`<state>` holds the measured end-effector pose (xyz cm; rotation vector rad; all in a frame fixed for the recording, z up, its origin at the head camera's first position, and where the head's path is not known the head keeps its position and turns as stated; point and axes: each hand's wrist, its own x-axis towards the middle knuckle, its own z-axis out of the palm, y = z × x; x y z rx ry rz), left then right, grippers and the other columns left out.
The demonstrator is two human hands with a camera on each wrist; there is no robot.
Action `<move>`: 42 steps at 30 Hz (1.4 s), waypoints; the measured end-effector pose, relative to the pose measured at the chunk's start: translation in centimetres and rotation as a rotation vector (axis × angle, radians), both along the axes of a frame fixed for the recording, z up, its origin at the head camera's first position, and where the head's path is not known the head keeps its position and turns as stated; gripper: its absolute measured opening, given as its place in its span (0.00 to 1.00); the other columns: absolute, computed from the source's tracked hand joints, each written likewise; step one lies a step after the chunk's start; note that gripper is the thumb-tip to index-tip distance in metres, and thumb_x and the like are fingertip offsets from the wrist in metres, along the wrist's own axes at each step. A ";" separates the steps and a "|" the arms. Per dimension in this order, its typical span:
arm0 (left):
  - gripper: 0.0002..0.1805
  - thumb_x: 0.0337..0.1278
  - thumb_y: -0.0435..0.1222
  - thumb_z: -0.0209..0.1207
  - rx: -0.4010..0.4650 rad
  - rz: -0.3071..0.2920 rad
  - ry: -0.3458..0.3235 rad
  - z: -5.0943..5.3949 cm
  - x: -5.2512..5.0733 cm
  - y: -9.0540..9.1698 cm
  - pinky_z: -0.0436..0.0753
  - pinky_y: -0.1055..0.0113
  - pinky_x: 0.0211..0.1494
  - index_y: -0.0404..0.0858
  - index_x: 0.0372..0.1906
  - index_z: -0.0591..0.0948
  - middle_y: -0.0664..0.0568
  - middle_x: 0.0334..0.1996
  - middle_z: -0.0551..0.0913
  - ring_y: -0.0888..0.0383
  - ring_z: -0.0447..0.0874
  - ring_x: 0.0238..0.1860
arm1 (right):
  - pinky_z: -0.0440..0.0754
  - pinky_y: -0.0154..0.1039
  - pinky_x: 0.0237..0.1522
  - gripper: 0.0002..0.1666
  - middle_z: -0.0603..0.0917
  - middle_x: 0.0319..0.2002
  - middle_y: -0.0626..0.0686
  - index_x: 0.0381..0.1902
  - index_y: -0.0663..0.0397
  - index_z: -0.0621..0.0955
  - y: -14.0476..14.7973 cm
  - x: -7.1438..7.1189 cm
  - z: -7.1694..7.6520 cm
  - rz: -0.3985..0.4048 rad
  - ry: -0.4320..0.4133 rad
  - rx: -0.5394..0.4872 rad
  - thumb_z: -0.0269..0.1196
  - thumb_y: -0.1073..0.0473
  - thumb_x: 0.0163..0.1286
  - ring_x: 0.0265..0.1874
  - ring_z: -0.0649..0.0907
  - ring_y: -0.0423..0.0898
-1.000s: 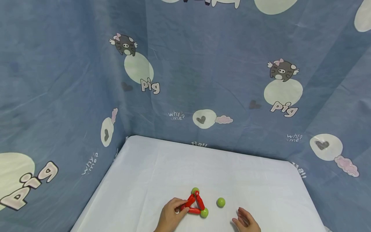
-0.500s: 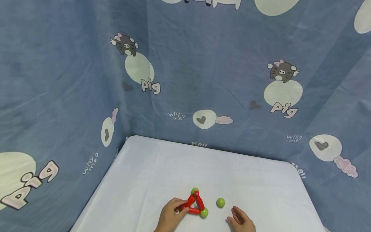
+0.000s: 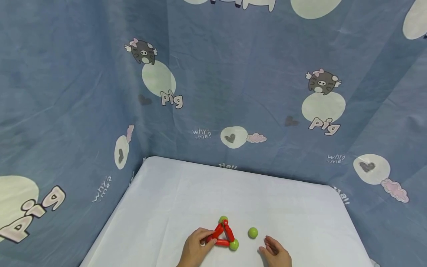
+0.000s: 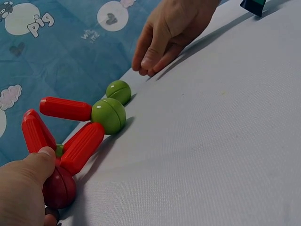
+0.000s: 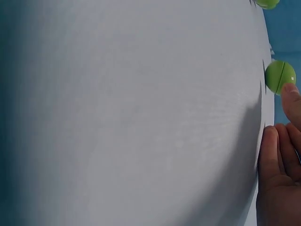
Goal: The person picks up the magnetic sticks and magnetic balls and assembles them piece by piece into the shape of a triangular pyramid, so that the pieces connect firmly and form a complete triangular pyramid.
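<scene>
My left hand (image 3: 196,244) pinches a red ball (image 4: 61,188) at one corner of a joined shape of magnetic rods and balls on the white table. Red rods (image 3: 221,242) form its sides, and one red rod (image 4: 66,108) sticks up from the table in the left wrist view. Other corners carry a green ball (image 3: 234,244) at the front and another green ball (image 3: 223,220) at the back. Apart from the shape lies a loose green ball (image 3: 252,233). Just to its right, my right hand (image 3: 277,253) hovers low with loosely bent fingers, holding nothing.
White cloth covers the table (image 3: 186,193). A blue printed curtain (image 3: 213,89) rises behind it and along the left side. At the top of the left wrist view, part of a dark object (image 4: 254,5) shows.
My right hand has moved left, closer to the loose green ball. The left hand and the rod shape have stayed in place; the head view has shifted slightly.
</scene>
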<state>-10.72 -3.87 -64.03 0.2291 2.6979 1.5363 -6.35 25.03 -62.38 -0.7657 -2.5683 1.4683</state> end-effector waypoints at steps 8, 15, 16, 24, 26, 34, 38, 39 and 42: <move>0.16 0.56 0.50 0.71 -0.001 -0.006 -0.005 0.1 0.1 -0.2 0.75 0.76 0.35 0.49 0.48 0.90 0.63 0.39 0.85 0.74 0.72 0.32 | 0.86 0.31 0.45 0.33 0.86 0.53 0.67 0.58 0.70 0.81 -1.2 -1.0 0.4 0.003 0.012 -0.041 0.78 0.64 0.55 0.53 0.87 0.61; 0.17 0.56 0.52 0.71 0.016 -0.003 -0.006 0.2 0.2 -0.1 0.75 0.76 0.34 0.49 0.47 0.90 0.62 0.40 0.85 0.73 0.73 0.32 | 0.86 0.31 0.46 0.32 0.86 0.52 0.67 0.58 0.68 0.82 -1.9 -1.7 0.6 -0.024 0.012 -0.027 0.78 0.66 0.55 0.54 0.86 0.60; 0.17 0.56 0.52 0.71 0.015 -0.006 -0.007 0.2 0.2 -0.1 0.75 0.76 0.34 0.49 0.47 0.90 0.62 0.40 0.85 0.73 0.73 0.32 | 0.86 0.31 0.47 0.32 0.86 0.52 0.67 0.58 0.68 0.82 -1.9 -1.8 0.6 -0.022 0.011 -0.017 0.78 0.65 0.55 0.54 0.86 0.60; 0.18 0.56 0.52 0.71 0.016 -0.012 -0.020 0.1 0.2 -0.1 0.74 0.76 0.34 0.49 0.48 0.90 0.63 0.40 0.85 0.72 0.73 0.32 | 0.86 0.32 0.48 0.34 0.86 0.54 0.66 0.58 0.66 0.82 -2.1 -2.5 0.4 -0.019 0.012 -0.004 0.79 0.61 0.54 0.53 0.86 0.58; 0.18 0.56 0.52 0.71 0.015 -0.012 -0.017 0.1 0.1 -0.1 0.74 0.76 0.34 0.48 0.48 0.90 0.62 0.40 0.85 0.73 0.72 0.32 | 0.86 0.33 0.48 0.34 0.86 0.54 0.66 0.58 0.67 0.82 -2.2 -2.7 0.3 -0.006 0.016 0.004 0.80 0.60 0.54 0.53 0.86 0.59; 0.18 0.56 0.52 0.71 0.001 -0.010 -0.006 0.1 0.1 -0.1 0.75 0.76 0.34 0.48 0.47 0.90 0.63 0.40 0.86 0.74 0.73 0.32 | 0.86 0.35 0.49 0.33 0.85 0.57 0.66 0.59 0.64 0.82 -2.6 -3.3 0.4 0.013 0.008 0.032 0.78 0.59 0.57 0.56 0.85 0.61; 0.17 0.56 0.51 0.72 0.002 -0.009 -0.006 0.1 0.1 -0.1 0.75 0.76 0.35 0.48 0.47 0.90 0.63 0.40 0.85 0.74 0.73 0.32 | 0.86 0.36 0.49 0.32 0.85 0.57 0.66 0.59 0.64 0.82 -2.8 -3.5 0.5 0.019 0.007 0.047 0.78 0.59 0.57 0.56 0.85 0.62; 0.17 0.56 0.51 0.72 0.003 -0.010 -0.006 0.1 0.1 0.0 0.75 0.76 0.35 0.49 0.47 0.90 0.63 0.39 0.85 0.74 0.73 0.32 | 0.86 0.36 0.49 0.32 0.85 0.56 0.66 0.58 0.64 0.82 -2.8 -3.5 0.6 0.020 0.008 0.051 0.78 0.59 0.57 0.55 0.85 0.62; 0.17 0.56 0.51 0.72 0.011 -0.008 -0.011 0.2 0.1 0.0 0.75 0.76 0.35 0.49 0.47 0.90 0.63 0.39 0.85 0.74 0.73 0.32 | 0.87 0.37 0.48 0.29 0.85 0.55 0.66 0.57 0.63 0.83 -2.9 -3.6 0.7 0.030 0.011 0.070 0.77 0.59 0.58 0.54 0.85 0.62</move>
